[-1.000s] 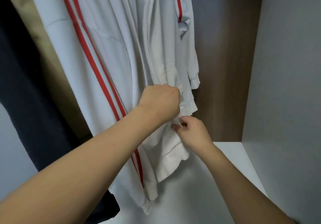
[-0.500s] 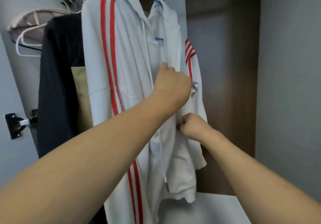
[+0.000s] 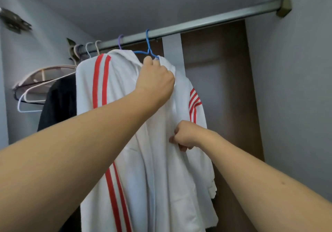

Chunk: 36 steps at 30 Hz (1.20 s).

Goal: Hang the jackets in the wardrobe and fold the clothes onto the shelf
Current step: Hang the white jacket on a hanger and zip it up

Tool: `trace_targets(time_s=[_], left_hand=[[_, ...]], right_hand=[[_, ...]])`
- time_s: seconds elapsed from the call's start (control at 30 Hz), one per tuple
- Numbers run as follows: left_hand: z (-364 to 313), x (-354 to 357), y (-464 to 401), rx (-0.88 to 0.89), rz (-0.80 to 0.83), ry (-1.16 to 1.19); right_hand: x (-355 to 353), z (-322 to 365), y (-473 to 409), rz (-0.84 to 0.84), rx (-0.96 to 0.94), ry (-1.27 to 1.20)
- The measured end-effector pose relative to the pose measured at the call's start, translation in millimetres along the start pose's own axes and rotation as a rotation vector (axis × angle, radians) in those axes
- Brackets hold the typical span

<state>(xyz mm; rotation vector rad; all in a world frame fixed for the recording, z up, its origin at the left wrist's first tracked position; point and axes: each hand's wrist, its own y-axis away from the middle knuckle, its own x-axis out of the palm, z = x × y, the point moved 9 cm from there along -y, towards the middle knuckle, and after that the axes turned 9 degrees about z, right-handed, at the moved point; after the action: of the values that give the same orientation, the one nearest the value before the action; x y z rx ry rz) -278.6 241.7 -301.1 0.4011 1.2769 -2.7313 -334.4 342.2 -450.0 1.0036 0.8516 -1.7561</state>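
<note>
We're in a home wardrobe: metal rail, hangers, hung jackets, grey side walls.

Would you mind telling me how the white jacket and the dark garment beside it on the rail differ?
The white jacket carries red stripes; the dark garment looks plain black. The white jacket hangs in full view on a blue hanger, while the dark garment is mostly hidden behind it and the left forearm. The left hand grips the white jacket near its collar and the right hand pinches its front; neither touches the dark garment. Both hang from the metal rail.
</note>
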Motion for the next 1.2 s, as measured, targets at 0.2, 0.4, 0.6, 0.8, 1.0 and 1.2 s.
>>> trace_targets(time_s=[0.2, 0.4, 0.6, 0.8, 1.0, 1.2], left_hand=[[17, 1, -36, 0.048, 0.007, 0.066], [52, -4, -73, -0.002, 0.004, -0.059], [61, 37, -71, -0.169, 0.051, 0.144], [56, 55, -66, -0.102, 0.064, 0.154], [34, 42, -39, 0.021, -0.158, 0.131], [37, 69, -97, 0.092, 0.293, 0.390]], right_hand=[[-86, 37, 8, -0.328, -0.172, -0.127], [-85, 45, -6, -0.346, -0.175, -0.182], [-83, 53, -10, -0.310, -0.189, -0.077], [-84, 30, -16, -0.334, -0.288, -0.308], [-108, 13, -23, -0.532, -0.282, -0.260], [-145, 18, -50, -0.423, -0.105, 0.008]])
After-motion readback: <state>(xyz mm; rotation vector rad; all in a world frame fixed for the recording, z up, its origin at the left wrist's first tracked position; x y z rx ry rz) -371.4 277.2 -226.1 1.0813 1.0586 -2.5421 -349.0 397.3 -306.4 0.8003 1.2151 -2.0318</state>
